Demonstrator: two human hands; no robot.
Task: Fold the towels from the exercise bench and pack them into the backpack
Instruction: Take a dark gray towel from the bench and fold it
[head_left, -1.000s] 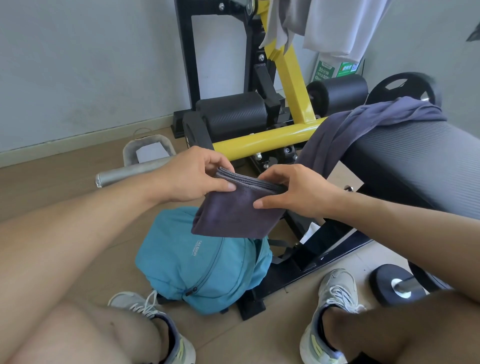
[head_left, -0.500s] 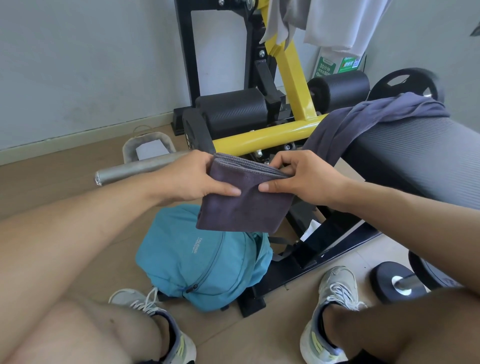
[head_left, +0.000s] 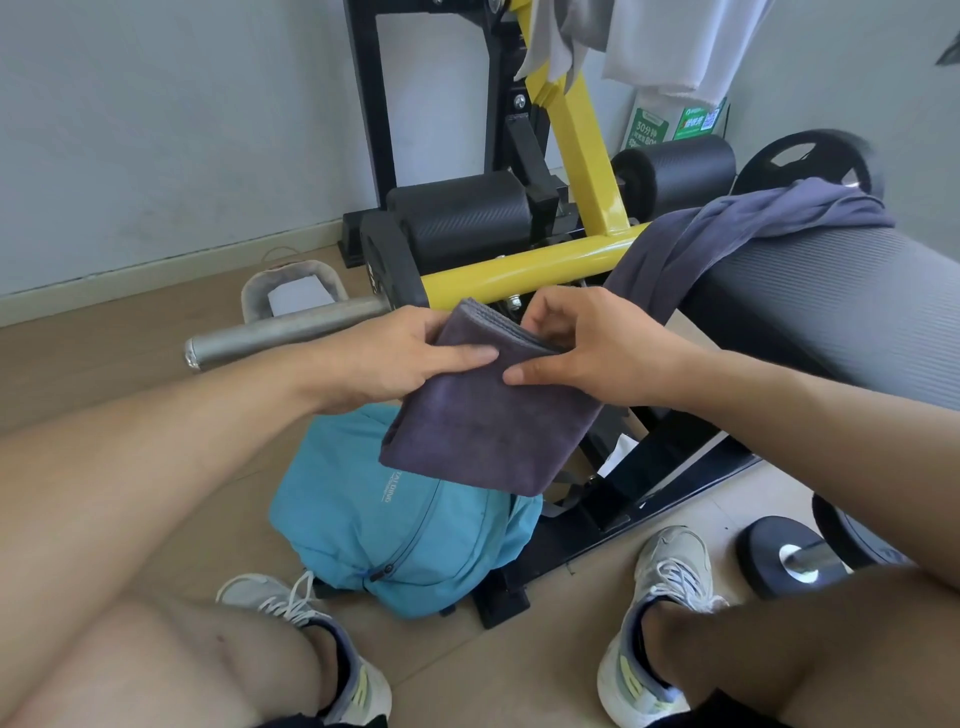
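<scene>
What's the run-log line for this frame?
stage: folding | left hand: grips folded towel | right hand: pinches it | backpack: floor

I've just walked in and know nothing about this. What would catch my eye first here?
Front and centre, the left hand and right hand pinch a folded dark purple towel in mid-air. Right beneath it a bright teal backpack lies on the floor between the person's shoes. Behind, a yellow machine frame stands out, and a second purple towel drapes over the grey bench on the right.

A dumbbell (head_left: 795, 558) lies on the floor (head_left: 130, 358) near a weight plate (head_left: 802, 162); white cloths (head_left: 670, 41) hang above the yellow bar (head_left: 519, 267).
</scene>
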